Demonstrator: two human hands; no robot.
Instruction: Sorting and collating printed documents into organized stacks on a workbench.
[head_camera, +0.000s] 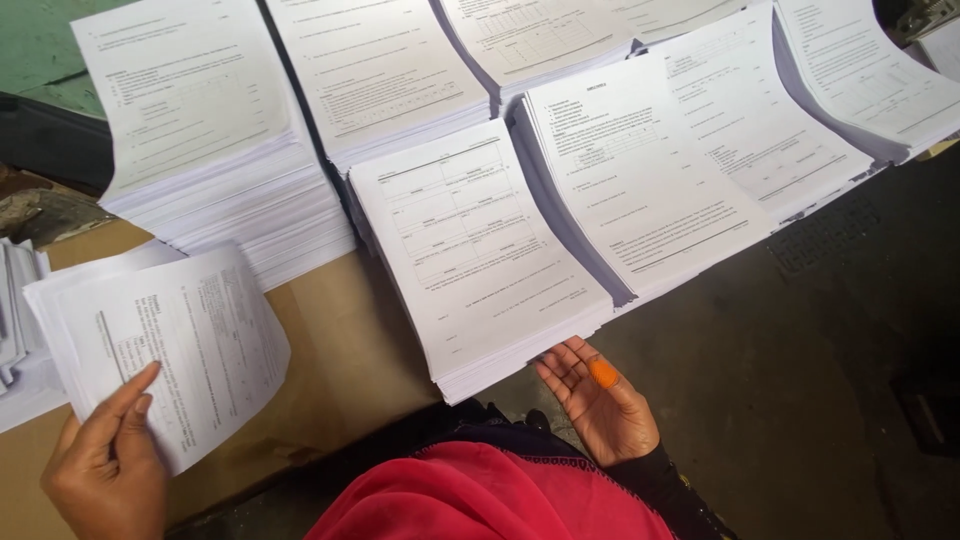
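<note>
Left hand (105, 465) holding a thin sheaf of printed white sheets (170, 345), right hand (600, 400) open wide, palm up, fingertips under white paper stack (475, 255) edge, brown worktop (350, 350).

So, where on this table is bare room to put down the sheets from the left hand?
Bare brown tabletop shows between the printed sheets in the left hand and the front white paper stack that the right hand touches. Behind it, tall stacks stand edge to edge, leaving no gap.
</note>
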